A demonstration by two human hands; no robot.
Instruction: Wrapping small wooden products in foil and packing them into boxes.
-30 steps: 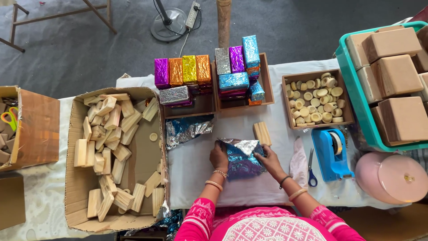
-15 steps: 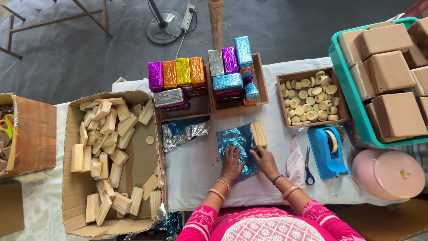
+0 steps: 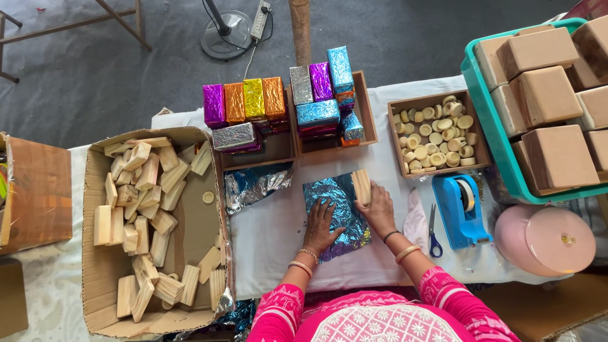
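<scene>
Left hand (image 3: pixel 320 223) lies flat, fingers spread, pinning the blue foil sheet (image 3: pixel 335 212) to the bench (image 3: pixel 272 234). Right hand (image 3: pixel 378 206) grips the wooden block (image 3: pixel 361 186) at the sheet's far right edge. Looks like wrapping is just starting; the block wants squaring on the foil before folding.

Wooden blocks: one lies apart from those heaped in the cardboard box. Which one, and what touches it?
The wooden block at the blue foil sheet's right edge; the right hand holds it, unlike those in the cardboard box.
</scene>
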